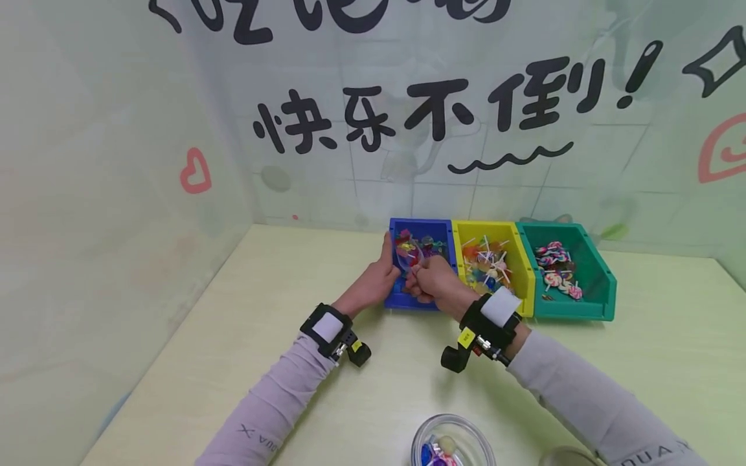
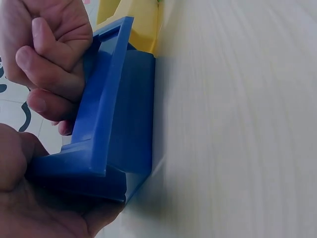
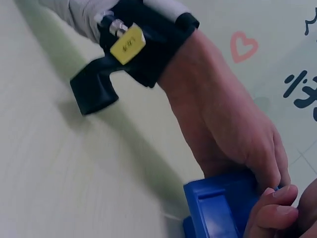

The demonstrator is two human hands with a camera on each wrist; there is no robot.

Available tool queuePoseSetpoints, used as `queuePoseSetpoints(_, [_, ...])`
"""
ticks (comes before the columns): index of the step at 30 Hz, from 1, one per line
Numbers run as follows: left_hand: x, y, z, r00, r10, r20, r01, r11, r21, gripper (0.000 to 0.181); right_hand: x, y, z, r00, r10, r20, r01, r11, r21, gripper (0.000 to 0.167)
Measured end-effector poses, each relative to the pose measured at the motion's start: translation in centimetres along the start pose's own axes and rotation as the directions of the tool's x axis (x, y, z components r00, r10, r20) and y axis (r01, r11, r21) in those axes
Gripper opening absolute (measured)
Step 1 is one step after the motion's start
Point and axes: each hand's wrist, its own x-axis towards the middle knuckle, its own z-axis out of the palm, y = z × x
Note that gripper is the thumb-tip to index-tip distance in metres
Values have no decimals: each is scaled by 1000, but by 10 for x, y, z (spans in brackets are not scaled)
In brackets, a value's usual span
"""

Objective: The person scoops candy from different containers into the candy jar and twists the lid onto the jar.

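Observation:
My left hand (image 1: 375,279) grips the left side wall of a blue bin (image 1: 410,301); the left wrist view shows the palm and fingers against the outside of that wall. Over the bin's low front, my right hand (image 1: 438,279) has its fingers curled around what looks like a clear plastic scoop (image 1: 421,249). Its round bowl is among colourful wrapped candies (image 1: 434,244) inside the bin. The scoop's handle is hidden in the fist. In the left wrist view, the curled right fingers (image 2: 52,74) show just above the blue front edge.
Joined to the blue bin's right are a yellow bin (image 1: 527,294) of lollipops and a green bin (image 1: 574,310) of striped candies. A clear round jar (image 1: 416,446) with some candies stands near the front edge. Beside it, a round clear rim (image 1: 568,456) is partly cut off. A printed wall stands behind.

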Motion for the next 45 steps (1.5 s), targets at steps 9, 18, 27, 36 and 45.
queuePoseSetpoints(9, [1,1,-1,1000,-24,-11,24,999,-26,72,-11,6,7,999,34,-18,-30,979,199,29])
queuePoseSetpoints(18, [-2,-4,0,999,-37,-17,36,997,-72,69,-17,21,7,998,-23,-51,36,964,264,33])
queuePoseSetpoints(27, [-10,-5,-4,999,-34,11,35,995,-97,69,-27,25,-2,995,-90,-53,101,958,267,32])
queuePoseSetpoints(36, [-29,2,-19,999,-38,-17,36,994,-106,65,-52,15,-21,993,-120,0,118,979,164,36])
queuePoseSetpoints(45, [-52,16,-30,993,63,-96,-73,992,-106,58,-83,0,-44,985,-171,39,168,984,53,35])
